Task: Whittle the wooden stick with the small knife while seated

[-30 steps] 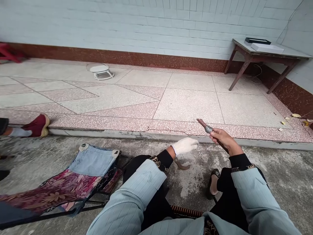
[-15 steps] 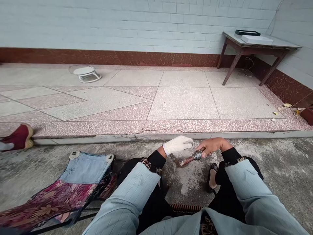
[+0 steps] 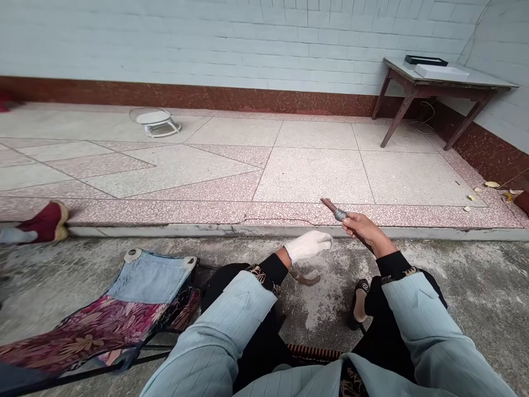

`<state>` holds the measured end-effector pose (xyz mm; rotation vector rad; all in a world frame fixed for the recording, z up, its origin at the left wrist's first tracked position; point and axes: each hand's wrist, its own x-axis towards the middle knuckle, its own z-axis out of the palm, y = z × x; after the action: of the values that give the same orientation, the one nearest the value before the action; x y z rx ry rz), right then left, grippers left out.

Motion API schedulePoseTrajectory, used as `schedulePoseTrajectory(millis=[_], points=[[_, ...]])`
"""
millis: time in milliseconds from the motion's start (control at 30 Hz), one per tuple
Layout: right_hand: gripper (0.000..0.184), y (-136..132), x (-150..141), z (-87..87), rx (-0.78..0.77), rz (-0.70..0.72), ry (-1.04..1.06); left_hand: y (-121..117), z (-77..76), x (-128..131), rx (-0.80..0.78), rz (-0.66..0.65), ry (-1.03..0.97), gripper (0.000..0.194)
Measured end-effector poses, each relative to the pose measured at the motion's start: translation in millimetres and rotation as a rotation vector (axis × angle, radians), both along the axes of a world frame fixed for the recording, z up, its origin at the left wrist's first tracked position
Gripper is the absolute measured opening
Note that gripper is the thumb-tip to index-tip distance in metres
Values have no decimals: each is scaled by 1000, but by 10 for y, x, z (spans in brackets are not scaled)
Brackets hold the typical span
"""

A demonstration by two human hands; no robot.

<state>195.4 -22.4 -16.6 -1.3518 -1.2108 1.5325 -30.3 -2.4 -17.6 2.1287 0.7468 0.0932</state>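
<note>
My left hand (image 3: 309, 246), in a white knitted glove, is closed, and a thin strand of wire (image 3: 333, 234) shows by its fingertips. The bare right hand (image 3: 360, 226) grips a brown wooden stick (image 3: 329, 204), which slants up to the left. A coil of silvery wire (image 3: 340, 214) is wound round the stick just beyond my right fingers. Below the gloved hand is a curved brown piece (image 3: 308, 278); its other end is hidden behind my sleeve, and I cannot tell its kind.
A folding chair (image 3: 149, 275) with denim and floral cloth stands at my left. Ahead runs a raised tiled step (image 3: 215, 229), bearing a small white stool (image 3: 159, 122) and a wooden table (image 3: 454, 82) with boxes. Another person's red shoe (image 3: 49, 221) is at the left.
My right hand swung the stick down beside the gloved hand, then raised it again to point up to the left. The left hand has stayed nearly in place. The view shifted slightly.
</note>
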Motion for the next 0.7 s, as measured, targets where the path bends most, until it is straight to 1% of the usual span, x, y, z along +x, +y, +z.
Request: schedulePoseTrajectory(millis=[33, 100, 167, 200, 233, 267, 333, 367, 400, 433, 467, 567, 633, 700], points=[[39, 13, -14, -10, 13, -3, -143, -18, -13, 17, 45, -19, 16, 28], [34, 20, -33, -2, 61, 34, -516, -45, -40, 42, 150, -42, 63, 27], [33, 1, -51, 30, 85, 162, -844, -61, -59, 46, 247, -62, 146, 27], [32, -17, -60, 48, 75, 245, -936, -65, -62, 40, 288, -77, 192, 28], [29, -37, -71, 65, 49, 331, -977, -67, -61, 29, 318, -98, 230, 29], [24, -57, -80, 77, 6, 436, -966, -67, -55, 15, 335, -122, 252, 29], [15, -88, -92, 89, -86, 692, -815, -61, -32, -19, 325, -168, 232, 27], [15, -95, -89, 91, -116, 826, -699, -53, -15, -36, 296, -187, 193, 26], [19, -96, -78, 92, -130, 938, -565, -42, 3, -51, 250, -193, 143, 26], [25, -93, -59, 95, -123, 1003, -432, -26, 21, -64, 192, -182, 90, 26], [33, -87, -33, 100, -97, 1010, -317, -7, 37, -74, 131, -153, 38, 28], [51, -71, 71, 133, -24, 855, -135, 58, 50, -89, -35, 11, -121, 31], [55, -76, 131, 163, -23, 771, -76, 79, 20, -89, -126, 83, -202, 30], [55, -94, 167, 193, -28, 712, -21, 63, -29, -84, -243, 144, -213, 31]])
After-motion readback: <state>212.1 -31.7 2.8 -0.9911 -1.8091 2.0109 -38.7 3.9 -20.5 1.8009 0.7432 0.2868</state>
